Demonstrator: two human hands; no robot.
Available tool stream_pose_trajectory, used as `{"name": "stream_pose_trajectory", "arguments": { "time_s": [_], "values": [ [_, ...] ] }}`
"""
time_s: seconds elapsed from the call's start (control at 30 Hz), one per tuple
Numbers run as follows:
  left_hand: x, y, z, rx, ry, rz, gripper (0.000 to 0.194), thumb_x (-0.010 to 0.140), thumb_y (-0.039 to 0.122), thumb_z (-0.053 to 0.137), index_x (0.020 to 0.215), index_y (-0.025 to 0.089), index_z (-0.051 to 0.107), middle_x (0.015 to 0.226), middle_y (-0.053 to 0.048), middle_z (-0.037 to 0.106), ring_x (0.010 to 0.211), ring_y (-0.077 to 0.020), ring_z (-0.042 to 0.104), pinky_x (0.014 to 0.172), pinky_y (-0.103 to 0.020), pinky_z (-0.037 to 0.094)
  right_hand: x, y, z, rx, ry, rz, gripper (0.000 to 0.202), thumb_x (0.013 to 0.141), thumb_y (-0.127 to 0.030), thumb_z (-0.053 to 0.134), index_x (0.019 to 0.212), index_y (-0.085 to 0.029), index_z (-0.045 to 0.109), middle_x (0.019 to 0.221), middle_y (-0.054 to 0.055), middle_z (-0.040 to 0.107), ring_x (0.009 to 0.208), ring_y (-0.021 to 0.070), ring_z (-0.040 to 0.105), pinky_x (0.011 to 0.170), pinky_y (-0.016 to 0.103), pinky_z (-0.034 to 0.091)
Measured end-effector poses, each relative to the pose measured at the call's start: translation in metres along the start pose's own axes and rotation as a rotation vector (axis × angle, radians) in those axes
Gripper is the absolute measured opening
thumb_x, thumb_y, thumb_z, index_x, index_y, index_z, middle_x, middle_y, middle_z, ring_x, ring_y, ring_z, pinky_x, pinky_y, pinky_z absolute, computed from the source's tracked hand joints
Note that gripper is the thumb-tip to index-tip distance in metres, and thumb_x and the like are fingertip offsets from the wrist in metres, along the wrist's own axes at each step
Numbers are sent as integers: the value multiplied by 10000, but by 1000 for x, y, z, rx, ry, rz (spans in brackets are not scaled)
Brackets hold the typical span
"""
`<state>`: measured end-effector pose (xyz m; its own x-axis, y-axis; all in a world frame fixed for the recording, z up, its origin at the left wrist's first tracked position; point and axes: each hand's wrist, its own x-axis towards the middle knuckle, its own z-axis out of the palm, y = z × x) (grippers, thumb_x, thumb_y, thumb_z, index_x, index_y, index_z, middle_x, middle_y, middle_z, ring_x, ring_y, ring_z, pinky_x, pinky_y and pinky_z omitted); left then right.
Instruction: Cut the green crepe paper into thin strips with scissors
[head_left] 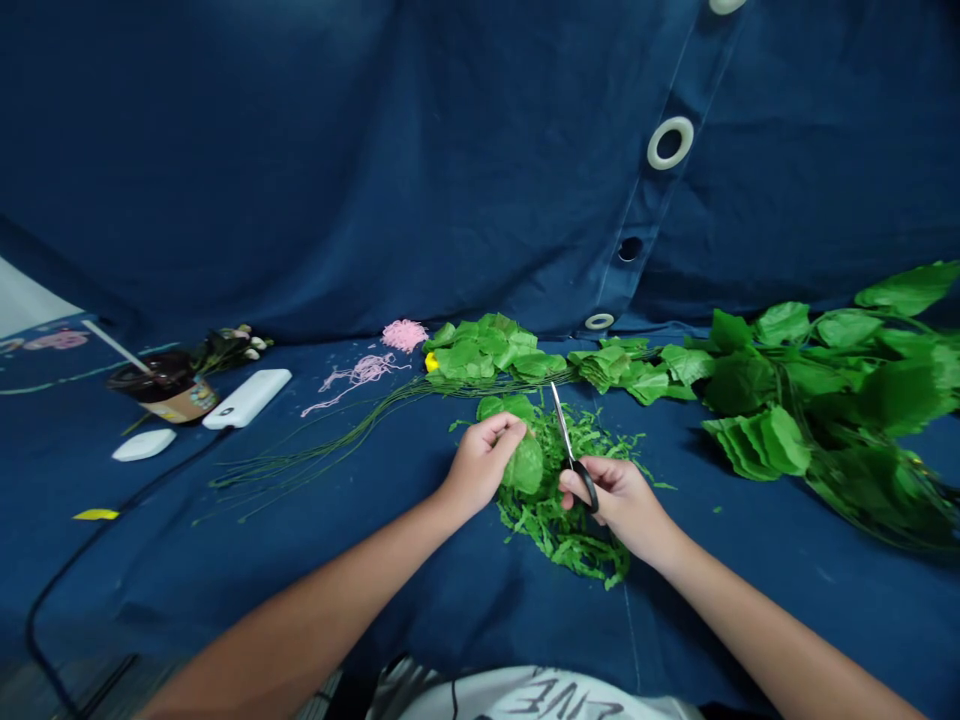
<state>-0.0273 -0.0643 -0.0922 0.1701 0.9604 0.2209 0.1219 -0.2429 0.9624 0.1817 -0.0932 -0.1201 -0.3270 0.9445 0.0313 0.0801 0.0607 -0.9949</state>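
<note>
Between the thumb and fingers of my left hand (486,458) is a green leaf (525,466), held above a heap of shredded green strips (561,540). My right hand (616,497) has its fingers in the black handles of scissors (565,430), whose blades point up and away and look closed. The blades are just right of the leaf, apart from it. Behind my hands is a pile of green leaves (487,345) with a small yellow piece (431,362) at its left edge. Thin green stems (352,435) trail leftward from the pile.
Large leafy vines (840,380) fill the right side. Pink shreds (403,335) and pink strings (364,372) are at the back. At left are a drink cup (176,398) with a straw, a white device (247,398) on a black cable, and a white case (144,445).
</note>
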Motion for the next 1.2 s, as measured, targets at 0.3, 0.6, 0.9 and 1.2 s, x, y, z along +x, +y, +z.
{"name": "stream_pose_trajectory", "arguments": {
  "time_s": [0.3,0.6,0.9,1.2],
  "values": [
    [2,-5,4,-201,-29,-243,460,885,587,543,822,146,654,551,-11,586,427,-134,541,322,-192,341,-1,-2,5,25,-74,54,408,880,-530,644,824,-130,701,712,43,689,420,63,378,397,207,265],
    [-4,6,9,-464,-219,-398,476,870,562,582,906,108,719,744,-110,712,600,-187,649,442,-252,493,2,-7,7,-23,33,56,392,771,-520,756,677,-158,638,626,16,657,447,89,409,423,231,257],
    [-5,9,8,-537,-370,-331,489,864,588,584,895,112,692,878,-147,724,834,-254,707,609,-299,554,3,-8,2,6,147,82,426,790,-559,724,689,-150,657,628,30,652,443,92,416,413,232,269],
    [1,-1,7,-390,-96,-256,293,764,333,784,964,126,725,953,-70,716,802,-133,619,695,-231,475,2,-8,3,81,131,57,467,821,-612,663,828,-145,668,716,56,669,440,90,407,394,219,290]
  ]
}}
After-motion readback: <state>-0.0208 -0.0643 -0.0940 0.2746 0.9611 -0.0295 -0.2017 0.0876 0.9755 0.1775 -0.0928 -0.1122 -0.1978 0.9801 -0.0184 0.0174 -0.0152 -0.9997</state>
